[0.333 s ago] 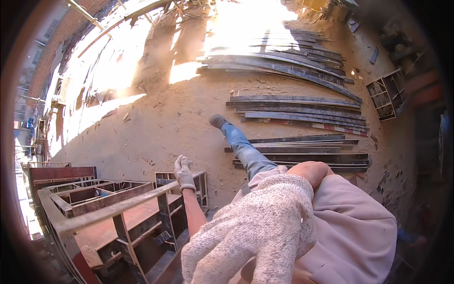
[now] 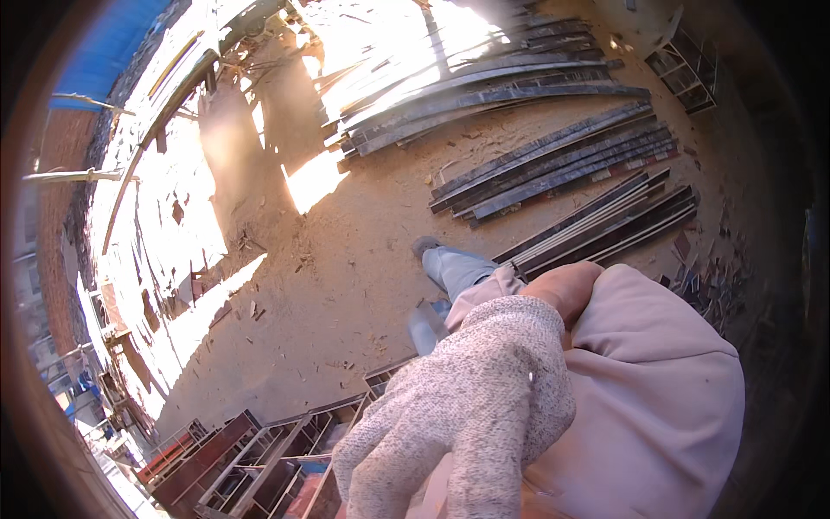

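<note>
We are raising our right hand (image 2: 471, 406) in a speckled grey knit glove, fingers loosely spread, gripping nothing, above the reddish-brown metal frames (image 2: 259, 454).

A gloved hand (image 2: 471, 406) is seen close to the camera, in the lower middle. Behind it, to the right, a sleeve (image 2: 657, 389) is placed. Below and to the left of the hand, metal frames (image 2: 259, 458) are laid on the ground. Further away, at the upper right, long metal strips (image 2: 562, 164) are laid side by side on the sandy ground (image 2: 346, 268).
</note>
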A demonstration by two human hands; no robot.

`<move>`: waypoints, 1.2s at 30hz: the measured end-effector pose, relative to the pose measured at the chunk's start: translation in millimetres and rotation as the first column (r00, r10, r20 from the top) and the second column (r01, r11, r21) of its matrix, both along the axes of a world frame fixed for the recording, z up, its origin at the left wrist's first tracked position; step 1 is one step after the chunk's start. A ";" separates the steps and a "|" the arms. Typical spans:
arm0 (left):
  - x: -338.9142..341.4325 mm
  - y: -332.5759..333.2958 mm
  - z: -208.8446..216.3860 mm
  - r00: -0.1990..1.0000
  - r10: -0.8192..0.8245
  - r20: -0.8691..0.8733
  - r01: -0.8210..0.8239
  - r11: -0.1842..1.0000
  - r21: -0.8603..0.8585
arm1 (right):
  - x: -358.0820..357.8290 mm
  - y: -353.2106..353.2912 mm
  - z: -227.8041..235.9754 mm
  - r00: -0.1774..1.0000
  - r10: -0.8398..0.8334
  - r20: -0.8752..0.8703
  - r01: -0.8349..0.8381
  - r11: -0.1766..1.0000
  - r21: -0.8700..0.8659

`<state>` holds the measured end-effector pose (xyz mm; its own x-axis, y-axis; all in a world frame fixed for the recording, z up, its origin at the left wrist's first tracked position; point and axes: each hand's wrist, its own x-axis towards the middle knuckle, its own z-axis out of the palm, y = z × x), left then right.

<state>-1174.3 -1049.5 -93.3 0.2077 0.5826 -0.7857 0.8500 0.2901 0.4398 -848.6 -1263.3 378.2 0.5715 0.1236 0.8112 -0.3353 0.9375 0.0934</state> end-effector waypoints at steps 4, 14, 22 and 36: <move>75.7 108.6 23.3 0.958 -0.261 -0.120 0.261 0.965 -0.019 | 79.6 32.2 1.5 0.970 -0.230 -0.082 0.218 0.968 -0.126; 421.2 302.0 -31.3 0.283 -0.933 -0.220 0.959 0.269 0.092 | 140.8 47.2 -137.0 0.565 -0.783 -0.258 0.349 0.511 -0.786; 554.6 173.9 -148.6 0.294 -0.915 0.278 0.956 0.287 -0.067 | 65.8 102.1 -525.6 -0.217 -0.920 -0.327 -0.751 0.371 -0.546; 634.3 -111.7 -560.4 -0.495 -0.849 0.186 0.835 -0.407 0.369 | 161.5 47.5 -1041.0 0.241 -0.827 0.508 -0.969 -0.236 0.077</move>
<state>-540.0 -1161.2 -653.7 0.5709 -0.6789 -0.4617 -0.2834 -0.6907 0.6653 -687.1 -1215.8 -662.8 0.0639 -0.9161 -0.3959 -0.9839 0.0086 -0.1787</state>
